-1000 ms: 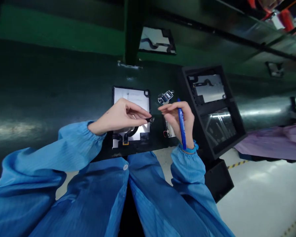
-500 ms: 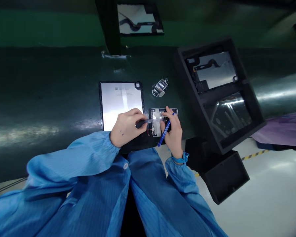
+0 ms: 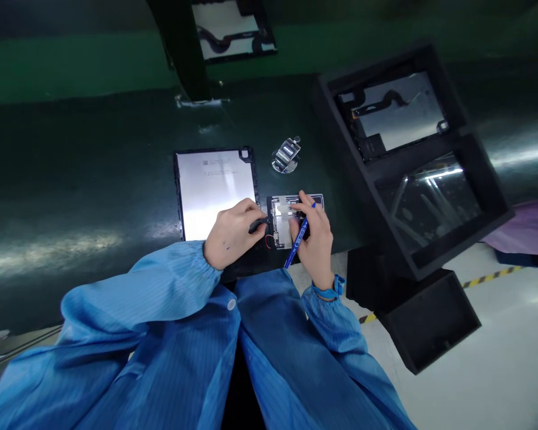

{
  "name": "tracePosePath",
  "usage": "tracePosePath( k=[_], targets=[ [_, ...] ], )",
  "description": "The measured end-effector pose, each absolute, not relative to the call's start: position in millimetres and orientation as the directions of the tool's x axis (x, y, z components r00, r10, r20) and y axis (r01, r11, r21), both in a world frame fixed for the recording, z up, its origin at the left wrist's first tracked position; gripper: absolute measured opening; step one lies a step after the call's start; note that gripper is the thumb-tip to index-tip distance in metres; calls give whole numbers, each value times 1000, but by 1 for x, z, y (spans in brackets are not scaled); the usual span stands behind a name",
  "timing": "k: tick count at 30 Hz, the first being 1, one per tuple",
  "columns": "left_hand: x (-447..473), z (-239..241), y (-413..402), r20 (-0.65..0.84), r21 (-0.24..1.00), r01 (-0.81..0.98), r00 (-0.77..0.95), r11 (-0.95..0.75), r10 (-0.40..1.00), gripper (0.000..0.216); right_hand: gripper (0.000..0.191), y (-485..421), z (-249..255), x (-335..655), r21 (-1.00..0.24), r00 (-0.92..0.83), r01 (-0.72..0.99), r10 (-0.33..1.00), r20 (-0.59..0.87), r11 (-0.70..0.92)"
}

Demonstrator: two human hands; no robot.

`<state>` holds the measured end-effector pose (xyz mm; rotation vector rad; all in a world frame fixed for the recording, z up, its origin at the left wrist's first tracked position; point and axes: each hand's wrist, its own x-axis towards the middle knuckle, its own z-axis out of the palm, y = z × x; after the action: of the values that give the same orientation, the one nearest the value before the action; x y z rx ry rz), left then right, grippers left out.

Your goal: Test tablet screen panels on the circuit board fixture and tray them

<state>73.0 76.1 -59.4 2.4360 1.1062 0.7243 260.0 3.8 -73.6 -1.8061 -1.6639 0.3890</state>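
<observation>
**Q:** Item one, your left hand?
**A:** Your left hand (image 3: 233, 232): fingers curled in, thumb and forefinger pinched on the black cable end (image 3: 258, 225), at the left edge of the small board (image 3: 281, 222).
**Q:** Item two, your right hand?
**A:** Your right hand (image 3: 314, 236): closed loosely about the blue pen (image 3: 297, 237), which slants across the palm. The forefinger is stretched out, its tip on the board's top.
**Q:** The board's place?
**A:** Flat on the dark green bench (image 3: 94, 179), near its front edge, just right of the silver panel (image 3: 215, 185), between your two hands.
**Q:** Other entries?
**A:** Metal bracket (image 3: 286, 155), beyond the board and apart from it. Black foam tray (image 3: 412, 156), tilted, to your right, with two compartments.
</observation>
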Motion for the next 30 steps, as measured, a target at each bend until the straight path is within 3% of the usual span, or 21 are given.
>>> tracePosePath(
  k=[16,30],
  targets=[
    [73,-59,74,270,573,579,536,-581,800,10,22,4,-72,260,-638,156,770,968,199,7],
    [73,-61,74,263,535,586,569,-609,779,10,21,5,-72,260,-633,160,774,968,194,-1]
  ],
)
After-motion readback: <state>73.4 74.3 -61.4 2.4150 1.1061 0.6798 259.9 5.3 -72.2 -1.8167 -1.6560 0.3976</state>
